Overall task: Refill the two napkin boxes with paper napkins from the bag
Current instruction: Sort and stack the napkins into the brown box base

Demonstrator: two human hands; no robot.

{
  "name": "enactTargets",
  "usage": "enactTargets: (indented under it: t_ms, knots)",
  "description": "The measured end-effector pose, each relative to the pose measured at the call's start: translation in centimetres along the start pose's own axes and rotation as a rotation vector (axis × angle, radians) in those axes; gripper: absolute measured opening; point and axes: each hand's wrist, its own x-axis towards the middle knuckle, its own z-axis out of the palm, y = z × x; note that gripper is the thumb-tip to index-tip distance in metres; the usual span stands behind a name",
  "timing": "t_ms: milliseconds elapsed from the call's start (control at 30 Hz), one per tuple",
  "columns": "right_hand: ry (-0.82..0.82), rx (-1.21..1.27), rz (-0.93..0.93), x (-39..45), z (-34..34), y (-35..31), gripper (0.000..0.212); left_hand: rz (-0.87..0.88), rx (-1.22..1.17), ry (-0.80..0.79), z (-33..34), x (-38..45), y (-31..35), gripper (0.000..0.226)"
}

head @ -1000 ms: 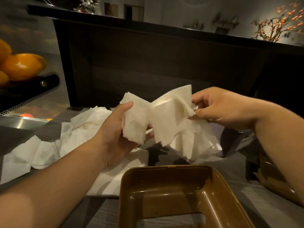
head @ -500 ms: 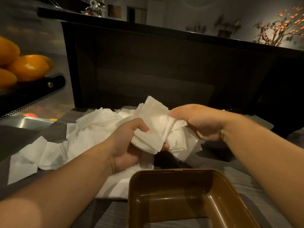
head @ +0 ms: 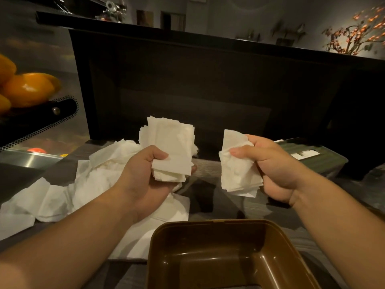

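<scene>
Gripping a wad of white napkins each, the left hand (head: 143, 180) and right hand (head: 275, 174) hang apart above the table — left stack (head: 170, 151), right stack (head: 237, 170). Below them sits the brown napkin box (head: 208, 253); loose napkins (head: 62, 195) sprawl to its left.

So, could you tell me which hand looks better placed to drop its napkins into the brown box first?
Probably the right hand: its napkin stack hangs almost above the brown box, while the left hand sits further off.
</scene>
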Motion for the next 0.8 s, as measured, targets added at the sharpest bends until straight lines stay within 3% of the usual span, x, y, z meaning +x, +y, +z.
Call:
enactTargets:
  t_ms: [133, 267, 433, 800]
  knots:
    - [-0.051, 0.262, 0.023, -0.1, 1.1, 0.0, 0.043, -0.069, 0.112, -0.051, 0.4, -0.2, -0.6, 0.059]
    - [-0.075, 0.375, 0.008, 0.4, 3.2, 0.4, 0.036, -0.139, 0.157, -0.053, 0.8, -0.5, -1.1, 0.057]
    - [-0.016, 0.358, -0.040, 0.6, 4.9, 1.2, 0.036, -0.097, 0.141, -0.138, 1.3, -0.9, -1.5, 0.045]
    - [-0.029, 0.208, -0.123, -0.2, 4.4, 0.3, 0.026, -0.025, 0.208, -0.128, 1.0, -0.6, -1.8, 0.061]
